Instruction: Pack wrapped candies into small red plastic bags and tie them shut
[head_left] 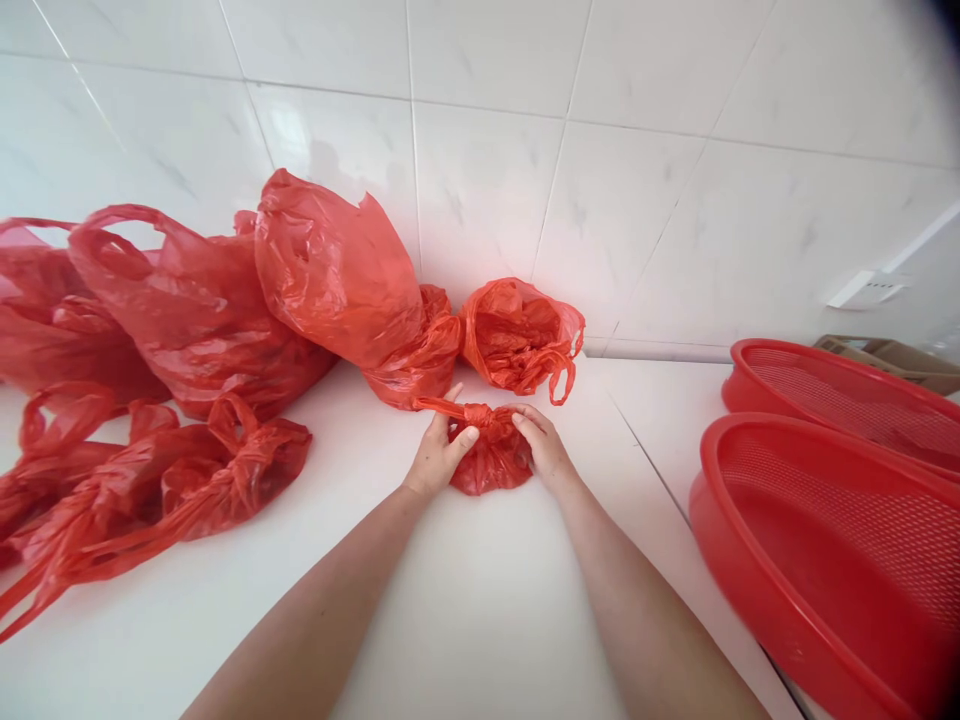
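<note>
A small red plastic bag (493, 462), knotted at its top, rests on the white table (480, 600) between my two hands. My left hand (442, 448) is at its left side, with the thumb against the bag near the knot and the other fingers partly behind a twisted handle. On the right side, my right hand (543, 442) has its thumb and fingers closed on the other end of the knotted handles. What the bag contains cannot be made out.
Full red bags (202, 320) stand along the tiled wall at the left, with knotted bags (247, 465) in front. An open red bag (517, 335) sits just beyond my hands. Two red mesh baskets (757, 560) are at the right, near a wall socket (870, 289).
</note>
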